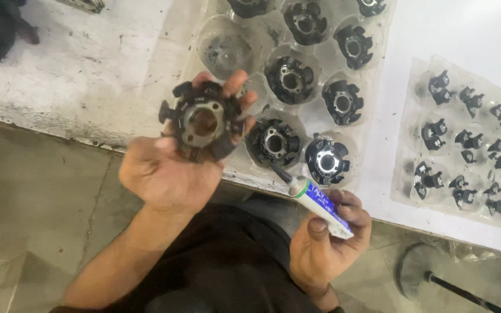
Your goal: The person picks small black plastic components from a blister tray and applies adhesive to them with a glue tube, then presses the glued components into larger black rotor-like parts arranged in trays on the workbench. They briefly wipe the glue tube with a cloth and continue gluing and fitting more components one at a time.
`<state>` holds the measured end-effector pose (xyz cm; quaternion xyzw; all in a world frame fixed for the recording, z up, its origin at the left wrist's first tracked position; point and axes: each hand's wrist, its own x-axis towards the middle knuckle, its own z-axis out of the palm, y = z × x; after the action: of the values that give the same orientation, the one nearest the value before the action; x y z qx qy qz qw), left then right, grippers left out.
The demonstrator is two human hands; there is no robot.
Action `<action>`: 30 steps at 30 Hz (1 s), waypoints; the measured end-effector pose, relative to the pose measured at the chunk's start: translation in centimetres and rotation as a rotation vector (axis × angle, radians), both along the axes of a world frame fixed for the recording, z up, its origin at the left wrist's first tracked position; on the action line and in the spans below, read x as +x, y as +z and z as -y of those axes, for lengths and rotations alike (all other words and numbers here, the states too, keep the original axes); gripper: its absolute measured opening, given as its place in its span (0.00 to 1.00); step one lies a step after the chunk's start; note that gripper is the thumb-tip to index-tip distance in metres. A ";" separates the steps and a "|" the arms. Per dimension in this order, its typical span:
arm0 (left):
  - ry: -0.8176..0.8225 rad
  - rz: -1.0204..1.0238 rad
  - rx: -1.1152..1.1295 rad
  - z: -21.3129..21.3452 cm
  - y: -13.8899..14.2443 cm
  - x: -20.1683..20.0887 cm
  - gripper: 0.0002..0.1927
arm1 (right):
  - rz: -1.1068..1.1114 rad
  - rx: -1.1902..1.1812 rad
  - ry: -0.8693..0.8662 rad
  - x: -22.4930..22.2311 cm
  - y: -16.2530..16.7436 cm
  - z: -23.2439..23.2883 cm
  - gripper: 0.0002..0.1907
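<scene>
Left hand [166, 168] grips round black stator plate [203, 120]; right hand [329, 237] closed around sealant tube [314, 201]. Risk: nozzle far away, sealant could drip onto tray [236, 49].

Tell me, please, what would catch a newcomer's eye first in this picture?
First, the black round metal part held up in the left hand at centre. Below it, the right hand grips a small white and blue tube, nozzle toward the clear plastic tray of similar black parts on the white bench.
</scene>
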<state>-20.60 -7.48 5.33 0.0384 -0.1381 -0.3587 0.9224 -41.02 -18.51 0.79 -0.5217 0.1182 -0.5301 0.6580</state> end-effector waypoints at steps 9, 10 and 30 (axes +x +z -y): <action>0.350 0.558 0.346 -1.3 2.3 -3.2 0.20 | 0.008 -0.611 -0.270 1.0 0.2 -0.9 0.19; 0.360 0.582 0.354 -1.5 2.5 -3.4 0.20 | -0.050 -0.652 -0.327 0.9 0.4 -1.0 0.19; 0.363 0.684 0.443 -1.8 3.5 -3.8 0.17 | -0.187 -0.736 -0.327 0.3 2.9 -0.7 0.16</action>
<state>-24.42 -5.67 8.82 0.3750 -0.3461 -0.1785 0.8412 -40.75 -17.83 3.66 -0.7423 0.0612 -0.5848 0.3212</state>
